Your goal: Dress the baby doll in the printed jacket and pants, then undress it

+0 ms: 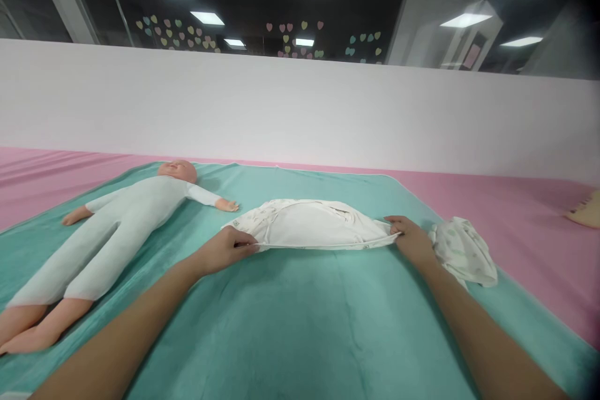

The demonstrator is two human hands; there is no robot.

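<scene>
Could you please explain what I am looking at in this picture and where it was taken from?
The picture comes from a camera worn on a person's head, looking forward and down, so the two bare arms are that person's own. A teal blanket lies over a pink sheet. On the blanket, at the left, a baby doll in a pale suit lies on its back. In the middle lies a white garment; the left hand and the right hand each pinch one end of its near edge. Beside the right hand lies a crumpled white cloth.
</scene>
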